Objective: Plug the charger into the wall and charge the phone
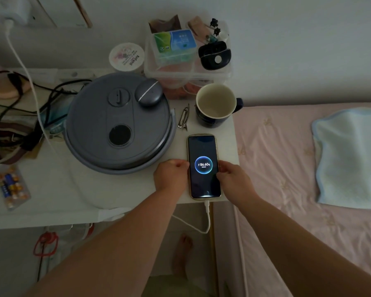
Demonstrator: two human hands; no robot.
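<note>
The phone (204,167) lies face up on the white table (58,189) near its right front corner. Its screen glows with a charging ring that reads 86.60%. A white cable (207,219) is plugged into the phone's near end, loops below the table edge and runs left. At the far upper left a white charger (9,20) sits in a wall socket, with its cable (28,82) trailing down across the table. My left hand (171,176) grips the phone's left edge. My right hand (234,181) grips its right edge.
A grey round lidded tub (118,125) fills the table's middle, with a small grey case on top. Behind the phone stand a dark mug (215,106) and a metal clip (183,120). A clear box of small items (186,54) sits further back. A bed with a pink sheet (298,168) is at right.
</note>
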